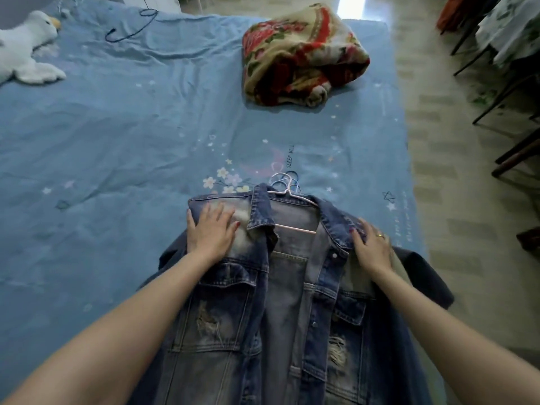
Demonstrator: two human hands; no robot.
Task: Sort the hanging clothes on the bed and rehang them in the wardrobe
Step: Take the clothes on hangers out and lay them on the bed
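A faded, ripped denim jacket point(289, 302) lies face up on the blue bed point(117, 147), its front open, on a pale pink hanger point(295, 229). Several hanger hooks point(285, 182) bunch together just above its collar. My left hand point(211, 229) lies flat with straight fingers on the jacket's left shoulder. My right hand point(372, 247) rests on the right shoulder by the collar, fingers slightly bent over the fabric edge. Darker cloth shows under the jacket at both sides.
A bundled red floral blanket point(301, 54) sits at the bed's far right. A white plush goose point(26, 48) lies far left, with a dark blue empty hanger point(131, 27) near it. Beyond the bed's right edge are tiled floor and dark chair legs point(496, 92).
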